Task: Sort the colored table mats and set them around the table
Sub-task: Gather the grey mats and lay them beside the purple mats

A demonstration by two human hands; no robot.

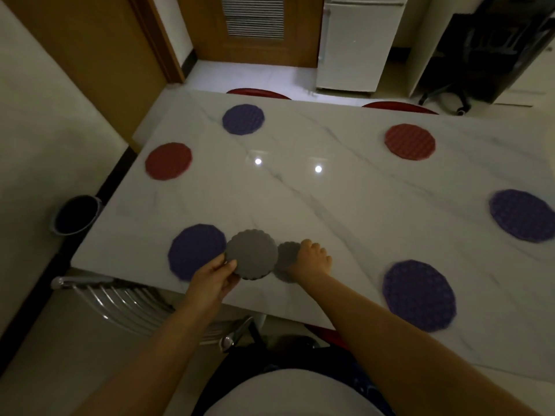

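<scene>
Round mats lie spread on a white marble table (330, 205). Purple mats sit at the far left (243, 119), near left (195, 250), near right (419, 295) and right edge (522, 215). Red mats rest at the left (168, 161) and far right (410, 142). My left hand (213, 279) grips a stack of grey scalloped mats (251, 253), lifted slightly above the table's near edge. My right hand (312, 259) presses flat on a smaller-looking grey mat (286, 256) lying on the table, partly hidden under my fingers.
A metal chair back (126, 301) stands under the table's near left corner. A dark bin (76, 214) sits on the floor at left. Red chair seats (258, 93) show beyond the far edge. A white fridge (357, 46) and a black office chair (450, 85) stand behind.
</scene>
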